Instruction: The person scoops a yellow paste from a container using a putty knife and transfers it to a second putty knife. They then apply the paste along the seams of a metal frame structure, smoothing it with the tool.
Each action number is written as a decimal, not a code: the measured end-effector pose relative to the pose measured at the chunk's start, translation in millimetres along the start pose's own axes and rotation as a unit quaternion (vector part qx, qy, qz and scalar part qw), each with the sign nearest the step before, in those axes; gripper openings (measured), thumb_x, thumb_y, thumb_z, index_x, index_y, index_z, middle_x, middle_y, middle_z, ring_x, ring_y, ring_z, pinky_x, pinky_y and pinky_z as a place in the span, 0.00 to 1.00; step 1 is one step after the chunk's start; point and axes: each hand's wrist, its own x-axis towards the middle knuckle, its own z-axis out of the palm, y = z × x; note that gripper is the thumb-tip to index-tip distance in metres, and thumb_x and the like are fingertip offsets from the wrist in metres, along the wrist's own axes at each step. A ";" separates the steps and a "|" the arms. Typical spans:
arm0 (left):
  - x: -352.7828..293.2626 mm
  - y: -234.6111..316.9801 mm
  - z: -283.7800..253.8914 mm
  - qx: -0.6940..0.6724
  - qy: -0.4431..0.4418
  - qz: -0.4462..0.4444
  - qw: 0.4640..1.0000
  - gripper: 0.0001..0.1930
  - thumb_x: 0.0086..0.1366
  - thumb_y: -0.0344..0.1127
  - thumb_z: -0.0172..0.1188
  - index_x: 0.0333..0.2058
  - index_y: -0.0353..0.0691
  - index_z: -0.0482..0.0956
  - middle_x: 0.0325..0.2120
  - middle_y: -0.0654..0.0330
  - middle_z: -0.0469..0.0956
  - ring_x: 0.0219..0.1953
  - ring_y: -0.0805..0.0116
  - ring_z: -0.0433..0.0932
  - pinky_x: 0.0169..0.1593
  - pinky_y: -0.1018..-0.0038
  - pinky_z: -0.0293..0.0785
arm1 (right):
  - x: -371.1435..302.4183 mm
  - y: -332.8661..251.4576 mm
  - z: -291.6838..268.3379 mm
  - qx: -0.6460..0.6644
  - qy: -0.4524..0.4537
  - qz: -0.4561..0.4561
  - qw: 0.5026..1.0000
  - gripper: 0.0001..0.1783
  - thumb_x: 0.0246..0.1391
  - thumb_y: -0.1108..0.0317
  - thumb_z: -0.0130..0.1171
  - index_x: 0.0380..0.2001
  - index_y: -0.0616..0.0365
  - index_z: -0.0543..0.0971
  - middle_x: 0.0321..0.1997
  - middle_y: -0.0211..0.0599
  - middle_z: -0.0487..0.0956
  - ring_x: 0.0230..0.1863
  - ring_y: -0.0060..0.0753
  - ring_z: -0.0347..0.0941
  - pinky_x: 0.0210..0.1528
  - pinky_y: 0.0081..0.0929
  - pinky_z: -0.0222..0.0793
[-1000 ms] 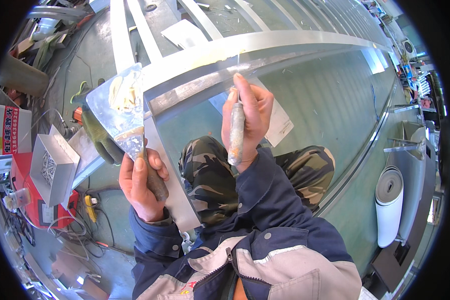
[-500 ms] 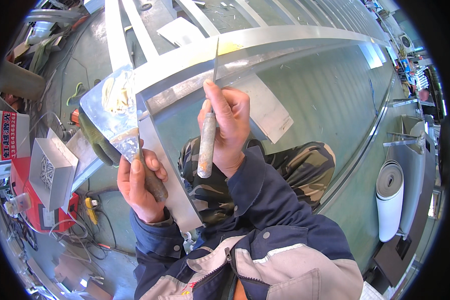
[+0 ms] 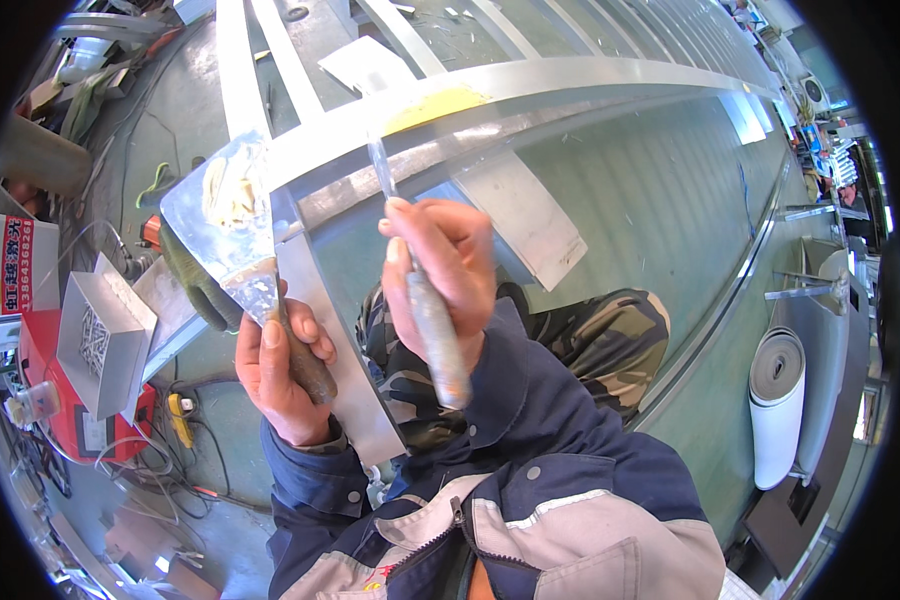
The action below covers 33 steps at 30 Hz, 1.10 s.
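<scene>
My left hand (image 3: pixel 282 375) is closed round the worn handle of a wide putty knife (image 3: pixel 192 222). A dab of cream-coloured putty (image 3: pixel 232 198) lies on its broad blade. In my closed right hand (image 3: pixel 448 265) is a second putty knife (image 3: pixel 436 328), tilted, its blade pointing up and left and slightly blurred. That blade's tip overlaps the edge of a pale metal frame rail (image 3: pixel 550 76); whether it touches, I cannot tell. A yellowish putty patch (image 3: pixel 435 108) is spread on the rail just right of the blade.
A dark green glove (image 3: pixel 202 285) lies beside the wide blade. At left, an open box of small fasteners (image 3: pixel 98 345) sits by a red machine (image 3: pixel 45 375), with cables and a yellow control (image 3: pixel 181 420) below. A flat sheet (image 3: pixel 525 215) lies under the frame; a white roll (image 3: pixel 777 410) stands right.
The second putty knife has swung from nearly upright to leaning left, its blade tip shifting left along the rail and its handle end moving right. My left hand and the wide putty knife stay nearly still.
</scene>
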 end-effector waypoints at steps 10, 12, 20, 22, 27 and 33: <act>0.1 1.1 8.4 0.008 0.001 -0.014 1.000 0.21 0.77 0.38 0.50 0.61 0.28 0.70 0.31 0.59 0.74 0.27 0.75 0.72 0.29 0.79 0.69 | 32.5 -1.0 -70.5 0.078 0.082 0.214 0.970 0.27 0.71 0.73 0.48 0.70 0.67 0.62 0.59 0.43 0.71 0.49 0.30 0.77 0.53 0.30 0.77; -0.8 0.4 8.5 0.006 0.004 -0.013 1.000 0.21 0.77 0.38 0.50 0.61 0.28 0.71 0.31 0.59 0.74 0.27 0.75 0.72 0.30 0.79 0.69 | 39.9 7.5 -78.9 0.018 0.086 0.185 0.979 0.25 0.70 0.75 0.50 0.68 0.66 0.66 0.59 0.43 0.72 0.48 0.28 0.78 0.52 0.30 0.77; -1.8 -1.3 5.5 0.002 -0.002 -0.010 1.000 0.21 0.77 0.38 0.50 0.61 0.29 0.70 0.32 0.59 0.74 0.27 0.76 0.71 0.30 0.80 0.69 | 69.3 36.6 -95.7 -0.198 -0.060 -0.122 0.971 0.23 0.48 0.88 0.64 0.49 0.62 0.84 0.48 0.44 0.82 0.46 0.44 0.79 0.50 0.32 0.78; -1.3 -1.3 2.4 -0.011 -0.020 -0.018 1.000 0.19 0.77 0.38 0.52 0.58 0.30 0.71 0.33 0.58 0.76 0.29 0.74 0.72 0.32 0.77 0.71 | 73.3 41.2 -100.5 -0.223 -0.117 -0.182 0.950 0.25 0.44 0.88 0.66 0.49 0.61 0.85 0.49 0.42 0.83 0.47 0.43 0.79 0.50 0.32 0.78; -1.4 -0.9 2.8 -0.009 -0.026 -0.023 0.999 0.17 0.77 0.39 0.53 0.56 0.31 0.72 0.34 0.58 0.77 0.30 0.73 0.73 0.34 0.76 0.71 | 63.7 54.2 -103.9 -0.251 -0.194 -0.187 0.930 0.25 0.40 0.77 0.69 0.48 0.57 0.87 0.51 0.38 0.83 0.49 0.44 0.78 0.49 0.35 0.79; -1.8 0.7 3.5 0.010 -0.023 -0.023 0.999 0.18 0.77 0.39 0.54 0.55 0.31 0.72 0.34 0.58 0.77 0.29 0.73 0.73 0.34 0.76 0.71 | 67.3 58.8 -103.1 -0.251 -0.211 -0.194 0.924 0.25 0.41 0.76 0.69 0.48 0.57 0.87 0.51 0.36 0.83 0.49 0.43 0.78 0.50 0.34 0.79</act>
